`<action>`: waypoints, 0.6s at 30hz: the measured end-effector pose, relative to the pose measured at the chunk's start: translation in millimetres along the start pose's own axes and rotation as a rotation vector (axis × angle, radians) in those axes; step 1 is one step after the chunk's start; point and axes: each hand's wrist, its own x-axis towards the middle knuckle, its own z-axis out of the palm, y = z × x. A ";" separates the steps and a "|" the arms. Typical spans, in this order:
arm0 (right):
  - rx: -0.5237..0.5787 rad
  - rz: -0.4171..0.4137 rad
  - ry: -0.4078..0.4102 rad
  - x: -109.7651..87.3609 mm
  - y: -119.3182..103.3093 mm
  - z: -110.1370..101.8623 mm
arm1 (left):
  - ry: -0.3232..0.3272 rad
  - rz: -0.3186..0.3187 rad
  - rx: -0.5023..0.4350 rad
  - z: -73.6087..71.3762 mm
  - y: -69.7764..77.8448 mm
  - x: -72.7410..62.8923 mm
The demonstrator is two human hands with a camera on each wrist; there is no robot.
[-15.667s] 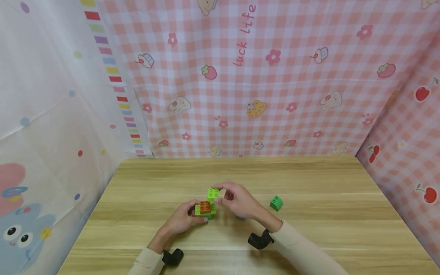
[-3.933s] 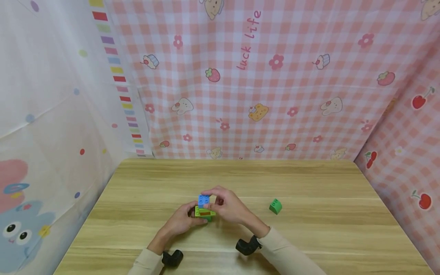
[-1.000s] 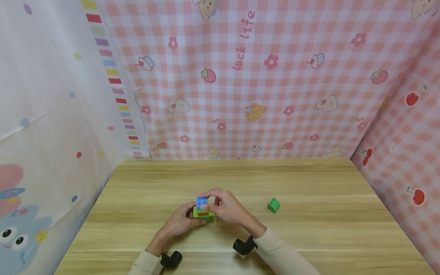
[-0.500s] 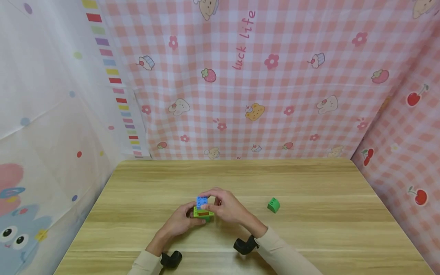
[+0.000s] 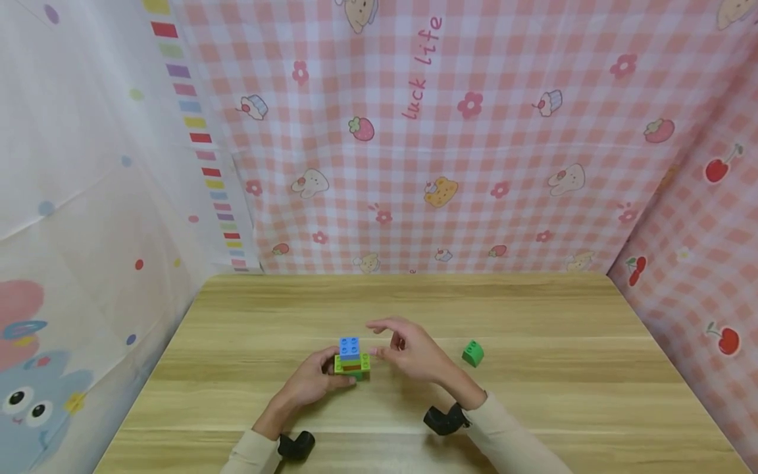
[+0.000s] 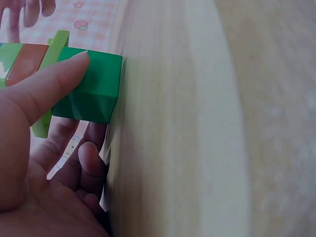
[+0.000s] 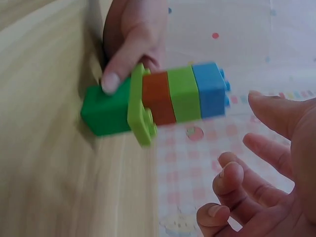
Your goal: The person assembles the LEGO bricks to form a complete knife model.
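Observation:
A tower of toy building bricks stands upright on the table. At its foot is a dark green brick, topped by a wider lime plate, then a brown brick, a lime brick and a blue brick. My left hand grips the green foot brick, its thumb lying against one face. To the right of the tower, my right hand is held apart from it, thumb and fingers spread with nothing between them.
A loose green brick with a curved side lies on the wooden table, right of my right hand. Black wrist-worn pieces hang by both sleeves. Patterned cloth rises behind the table and along both sides.
Since half a second ago, my right hand has let go of the blue brick and drawn back rightward. Since the oldest frame, the lime and blue bricks have joined the tower; my left hand stays put.

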 end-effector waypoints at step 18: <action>-0.038 0.052 0.172 -37.5 38.8 -61.9 | -0.012 -0.007 0.000 -0.5 1.0 0.0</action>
